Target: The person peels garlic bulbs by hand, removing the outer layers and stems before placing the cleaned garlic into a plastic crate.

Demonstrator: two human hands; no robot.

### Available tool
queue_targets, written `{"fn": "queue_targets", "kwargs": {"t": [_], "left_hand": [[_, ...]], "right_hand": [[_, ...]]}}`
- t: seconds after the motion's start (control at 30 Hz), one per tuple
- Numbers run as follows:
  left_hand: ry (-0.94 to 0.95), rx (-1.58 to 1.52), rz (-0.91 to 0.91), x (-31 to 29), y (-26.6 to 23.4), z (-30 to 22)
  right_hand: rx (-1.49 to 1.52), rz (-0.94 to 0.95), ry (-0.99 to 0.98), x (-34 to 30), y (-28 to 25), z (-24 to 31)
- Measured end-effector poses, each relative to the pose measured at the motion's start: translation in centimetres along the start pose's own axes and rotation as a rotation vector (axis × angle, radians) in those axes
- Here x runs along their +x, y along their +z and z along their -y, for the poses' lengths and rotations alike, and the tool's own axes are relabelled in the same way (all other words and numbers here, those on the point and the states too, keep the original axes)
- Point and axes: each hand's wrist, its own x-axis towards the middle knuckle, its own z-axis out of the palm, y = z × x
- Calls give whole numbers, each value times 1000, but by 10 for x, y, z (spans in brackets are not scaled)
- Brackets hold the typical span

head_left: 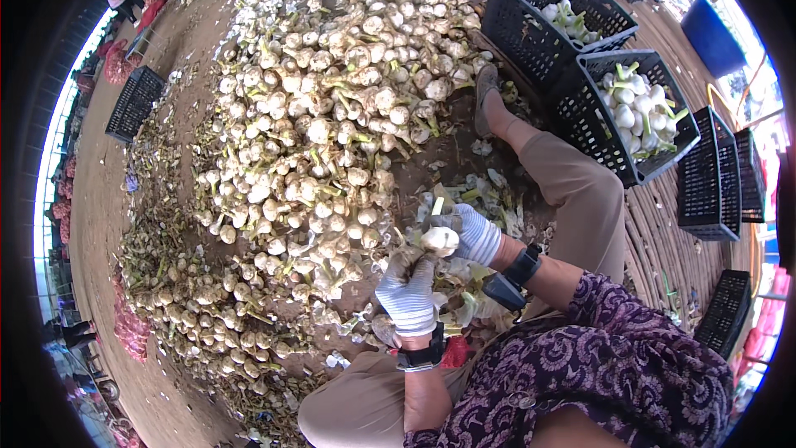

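Observation:
I sit on the ground beside a big heap of garlic bulbs point(332, 116). My left hand point(406, 292), in a white striped glove, grips the rooty lower end of a garlic bulb point(439, 241) held over my lap. The gloved right hand point(477, 234) closes on the same bulb from the right; a dark, blade-like thing point(433, 217) shows at its fingers, too small to identify. Cut stalks and papery skins point(464, 299) lie under both hands. Each wrist wears a black band.
Two black plastic crates stand at the right, one point(655, 162) full of trimmed white bulbs, another point(506, 29) holding a few. More black crates point(709, 174) stand further right and one point(133, 104) at far left. My leg point(572, 182) stretches toward the crates.

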Motion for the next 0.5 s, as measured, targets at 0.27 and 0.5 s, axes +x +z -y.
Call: {"fn": "queue_targets", "kwargs": {"t": [0.27,0.5], "left_hand": [[-242,-243,55,-5,-9,5],[-365,-555,53,4,-2,-4]], "right_hand": [[-53,-68,-46,5,-3,11],[-350,226,-153,-3,6,40]]}}
